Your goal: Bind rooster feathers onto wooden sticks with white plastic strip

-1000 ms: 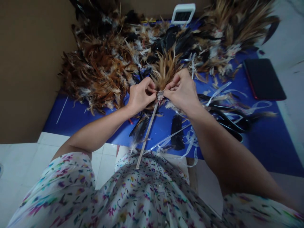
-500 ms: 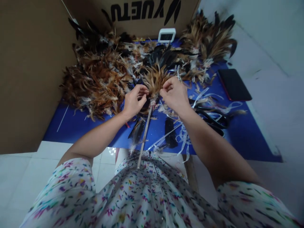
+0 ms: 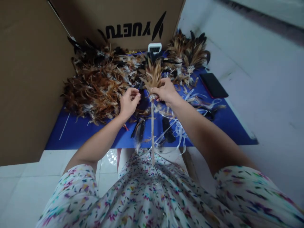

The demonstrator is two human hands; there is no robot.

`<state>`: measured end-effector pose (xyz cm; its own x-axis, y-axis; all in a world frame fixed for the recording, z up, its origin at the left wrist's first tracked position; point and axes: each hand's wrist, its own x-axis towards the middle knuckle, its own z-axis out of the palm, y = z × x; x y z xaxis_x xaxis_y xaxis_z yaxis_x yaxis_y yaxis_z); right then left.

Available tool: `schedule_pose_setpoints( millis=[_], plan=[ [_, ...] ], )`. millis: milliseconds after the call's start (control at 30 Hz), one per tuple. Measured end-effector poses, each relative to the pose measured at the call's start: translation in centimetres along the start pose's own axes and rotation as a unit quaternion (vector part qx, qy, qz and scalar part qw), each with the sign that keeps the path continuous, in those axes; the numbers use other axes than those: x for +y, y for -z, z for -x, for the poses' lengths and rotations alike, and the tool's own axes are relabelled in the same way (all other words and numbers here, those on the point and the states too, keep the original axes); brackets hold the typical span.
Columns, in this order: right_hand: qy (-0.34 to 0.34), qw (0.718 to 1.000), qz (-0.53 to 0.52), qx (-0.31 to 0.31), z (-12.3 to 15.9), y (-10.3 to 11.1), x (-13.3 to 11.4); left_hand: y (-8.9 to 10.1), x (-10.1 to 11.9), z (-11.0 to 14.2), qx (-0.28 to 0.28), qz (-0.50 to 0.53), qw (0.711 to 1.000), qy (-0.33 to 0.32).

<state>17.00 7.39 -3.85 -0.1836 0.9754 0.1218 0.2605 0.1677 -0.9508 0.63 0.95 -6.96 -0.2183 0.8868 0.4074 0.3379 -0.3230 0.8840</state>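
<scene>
My right hand [image 3: 163,91] is closed on a feather duster [image 3: 153,76], thumb and fingers at the base of its tan feathers. The duster's thin stick [image 3: 152,129] runs straight down toward my lap, its lower end over my patterned clothing. My left hand [image 3: 129,100] hovers just left of the duster, not touching it. Its fingers are loosely curled with a small gap at the thumb, and I see nothing between them. Under the hands, dark feathers [image 3: 139,129] lie on the blue table surface [image 3: 78,134].
A heap of brown feathers [image 3: 95,91] fills the left; another bunch [image 3: 190,52] stands back right. White ribbon strands [image 3: 181,133] and partly hidden black-handled scissors [image 3: 209,115] lie right of my arm. A phone [image 3: 213,85], a small white clock [image 3: 155,48] and cardboard [image 3: 83,19] border the area.
Both hands were pinching a thin strand at the duster's neck, then drew apart. My right hand has since taken hold of the duster, whose stick swung upright. The view has shifted.
</scene>
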Motion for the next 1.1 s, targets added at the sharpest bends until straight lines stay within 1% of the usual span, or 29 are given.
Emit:
schedule_pose_setpoints(
  millis=[67, 100, 133, 167, 233, 267, 300, 333, 433, 533, 633, 700, 733, 800, 867, 933, 1000, 1100],
  plan=[
    [-0.064, 0.994, -0.084, 0.021, 0.1, 0.5, -1.6, 0.1, 1.0, 0.0, -0.010, 0.066, 0.995, 0.077],
    [-0.071, 0.991, -0.114, 0.024, 0.2, 0.7, -2.4, 0.1, 1.8, 0.1, -0.041, 0.115, 0.984, 0.128],
    [-0.059, 0.989, -0.137, 0.022, 0.2, 0.8, -3.2, 0.1, 2.6, 0.2, -0.091, 0.173, 0.963, 0.186],
    [-0.042, 0.987, -0.154, 0.018, 0.3, 0.9, -3.9, 0.2, 3.5, 0.5, -0.144, 0.228, 0.932, 0.241],
    [-0.009, 0.983, -0.181, 0.013, 0.3, 0.9, -4.8, 0.4, 5.0, 1.0, -0.227, 0.308, 0.867, 0.319],
    [0.003, 0.981, -0.192, 0.012, 0.3, 0.8, -5.0, 0.5, 5.6, 1.3, -0.254, 0.333, 0.844, 0.335],
    [0.010, 0.979, -0.201, 0.012, 0.2, 0.6, -5.2, 0.6, 6.0, 1.5, -0.266, 0.356, 0.831, 0.335],
    [0.013, 0.978, -0.208, 0.012, 0.2, 0.5, -5.3, 0.7, 6.4, 1.7, -0.269, 0.374, 0.826, 0.326],
    [0.009, 0.975, -0.221, -0.006, 0.3, 0.2, -5.6, 1.0, 6.7, 1.9, -0.246, 0.403, 0.832, 0.291],
    [-0.019, 0.975, -0.220, -0.026, 1.1, 0.2, -5.7, 1.2, 6.4, 1.7, -0.230, 0.404, 0.843, 0.270],
    [-0.058, 0.981, -0.180, -0.033, 2.4, 0.4, -5.3, 1.2, 5.9, 1.5, -0.213, 0.386, 0.859, 0.259],
    [-0.057, 0.986, -0.141, -0.065, 3.8, 0.6, -4.7, 1.3, 5.6, 1.4, -0.200, 0.372, 0.871, 0.251],
    [-0.042, 0.988, -0.117, -0.088, 4.6, 0.8, -4.3, 1.3, 5.5, 1.3, -0.193, 0.368, 0.875, 0.247],
    [0.020, 0.989, -0.038, -0.143, 6.6, 1.3, -3.6, 1.6, 5.4, 1.2, -0.178, 0.366, 0.882, 0.237],
    [0.098, 0.975, 0.068, -0.187, 9.0, 2.1, -2.8, 2.0, 5.4, 0.9, -0.156, 0.371, 0.887, 0.224],
    [0.177, 0.948, 0.156, -0.212, 11.4, 3.2, -1.9, 2.4, 5.5, 0.5, -0.135, 0.371, 0.894, 0.211],
    [0.242, 0.916, 0.229, -0.221, 13.8, 4.3, -0.6, 2.7, 5.6, 0.0, -0.118, 0.375, 0.898, 0.199],
    [0.297, 0.863, 0.344, -0.222, 16.4, 5.4, 1.7, 3.1, 5.6, -0.8, -0.088, 0.378, 0.902, 0.191]
  ],
)
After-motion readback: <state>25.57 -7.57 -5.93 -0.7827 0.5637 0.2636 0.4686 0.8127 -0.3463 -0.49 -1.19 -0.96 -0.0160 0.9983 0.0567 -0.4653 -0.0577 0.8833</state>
